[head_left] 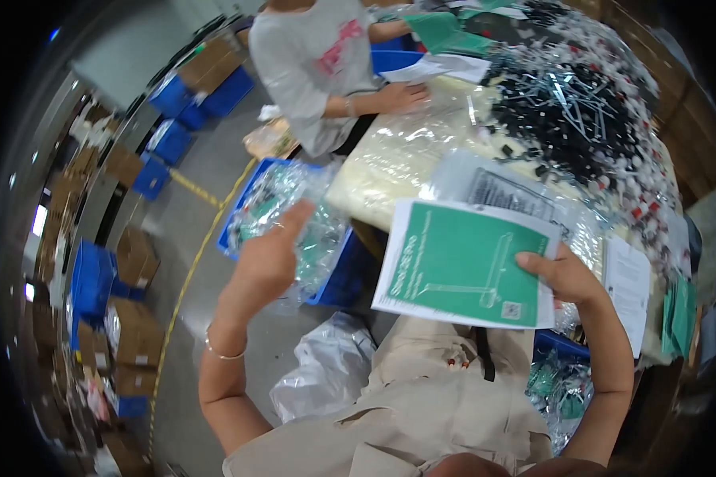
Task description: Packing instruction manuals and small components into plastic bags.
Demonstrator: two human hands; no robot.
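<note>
My right hand (pixel 569 274) grips a green-and-white booklet (pixel 461 266) by its right edge, the thumb on top and the other fingers mostly hidden beneath. White paper edges show along the booklet's left side. Out to the left, my left hand (pixel 266 258) is over a blue bin (pixel 334 270) piled with clear plastic packets (pixel 294 215). Its index finger stretches out, the hand is slightly blurred, and I see nothing held in it. Just beyond the booklet, a clear plastic bag with dark print (pixel 513 191) lies on the table (pixel 374 171).
Loose black, white and red small parts (pixel 573 103) heap on the table's far right. Across from me, a person in a white shirt (pixel 310 71) rests a hand on the plastic. A white plastic bag (pixel 326 366) is on the floor; cartons (pixel 135 334) stand along the left.
</note>
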